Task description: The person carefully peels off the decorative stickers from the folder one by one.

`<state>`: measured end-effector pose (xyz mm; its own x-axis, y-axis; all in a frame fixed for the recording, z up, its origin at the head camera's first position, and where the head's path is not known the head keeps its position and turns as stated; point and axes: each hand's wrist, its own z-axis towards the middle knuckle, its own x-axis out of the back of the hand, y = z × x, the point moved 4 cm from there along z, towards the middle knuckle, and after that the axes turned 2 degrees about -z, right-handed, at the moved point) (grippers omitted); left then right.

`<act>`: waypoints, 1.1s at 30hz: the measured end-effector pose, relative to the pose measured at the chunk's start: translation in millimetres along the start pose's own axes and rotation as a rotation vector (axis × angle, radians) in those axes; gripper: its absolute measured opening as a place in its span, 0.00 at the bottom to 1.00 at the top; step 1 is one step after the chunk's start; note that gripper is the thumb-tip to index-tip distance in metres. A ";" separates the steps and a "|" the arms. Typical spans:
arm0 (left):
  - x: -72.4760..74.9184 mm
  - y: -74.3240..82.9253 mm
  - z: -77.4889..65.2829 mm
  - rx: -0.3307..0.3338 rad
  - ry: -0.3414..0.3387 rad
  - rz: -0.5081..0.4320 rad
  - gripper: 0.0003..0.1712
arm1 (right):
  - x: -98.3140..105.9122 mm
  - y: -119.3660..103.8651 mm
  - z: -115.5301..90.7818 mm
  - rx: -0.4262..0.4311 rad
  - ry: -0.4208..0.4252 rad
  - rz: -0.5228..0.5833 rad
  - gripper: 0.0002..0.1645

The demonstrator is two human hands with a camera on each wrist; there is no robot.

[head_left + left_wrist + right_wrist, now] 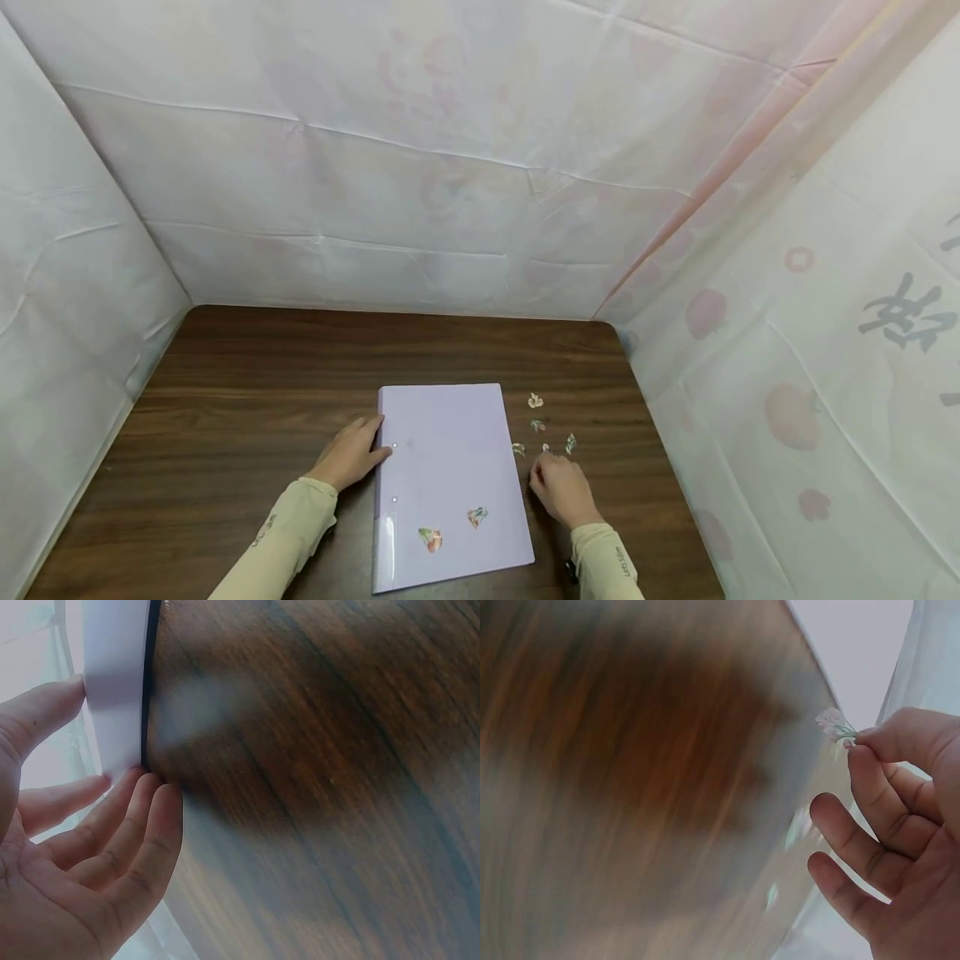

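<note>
A lilac ring binder (450, 450) lies on the brown wooden table, its spine to the left. Two flower stickers, one reddish (431, 540) and one with green and orange (477, 517), are on the lower part of its cover. My left hand (348, 454) rests against the spine (116, 682), thumb at the cover's edge and fingers loosely bent along the side. To the right of the binder, my right hand (562, 490) pinches a small pink flower sticker (831, 724) by its green stems between thumb and index finger; the other fingers are spread.
Several flower stickers lie right of the binder: a pale one (535, 400) farthest back, another (537, 425) below it, a green one (571, 443) to the right, and one (518, 449) at the binder's edge. White printed cloth (420, 167) walls the table's back and sides.
</note>
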<state>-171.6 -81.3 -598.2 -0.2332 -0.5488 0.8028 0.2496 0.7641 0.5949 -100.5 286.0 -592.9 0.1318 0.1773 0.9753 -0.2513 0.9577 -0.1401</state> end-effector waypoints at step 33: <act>1.3 1.1 -1.5 0.018 -0.003 0.003 0.37 | 2.6 -1.1 -2.5 -0.028 -0.034 0.033 0.07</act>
<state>-170.2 -81.6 -596.4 -0.2355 -0.5458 0.8041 0.2334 0.7714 0.5920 -97.5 285.9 -590.6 0.0908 0.2019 0.9752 -0.2281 0.9574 -0.1770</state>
